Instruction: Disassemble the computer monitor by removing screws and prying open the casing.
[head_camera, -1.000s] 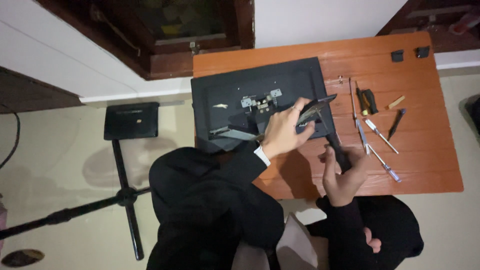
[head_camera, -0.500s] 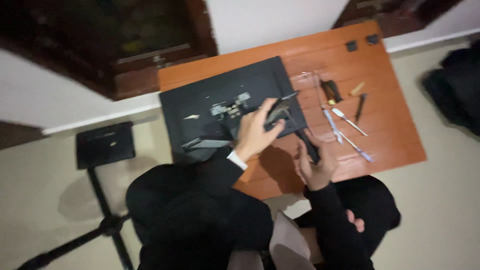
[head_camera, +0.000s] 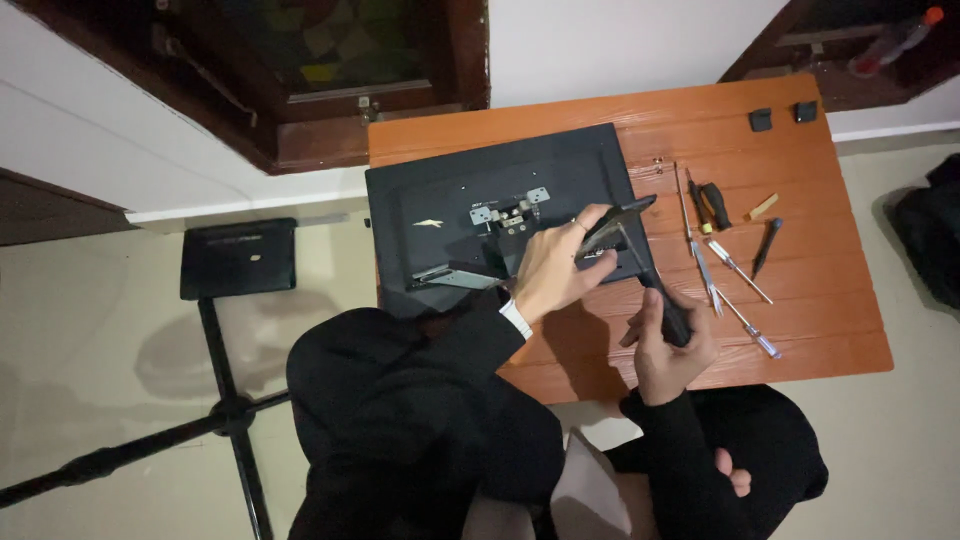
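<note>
Flat matte black monitor (head_camera: 500, 215) face-down on orange wood-plank worktop (head_camera: 820, 330), metal bracket at centre. Left hand (head_camera: 555, 270) fingers clamped on thin dark panel piece (head_camera: 615, 220) at monitor's rt edge. Right hand (head_camera: 665, 345) clenched round black screwdriver (head_camera: 660, 295); tip hidden behind the piece, contact unclear. Slim metal tools (head_camera: 735, 270) just rt.
</note>
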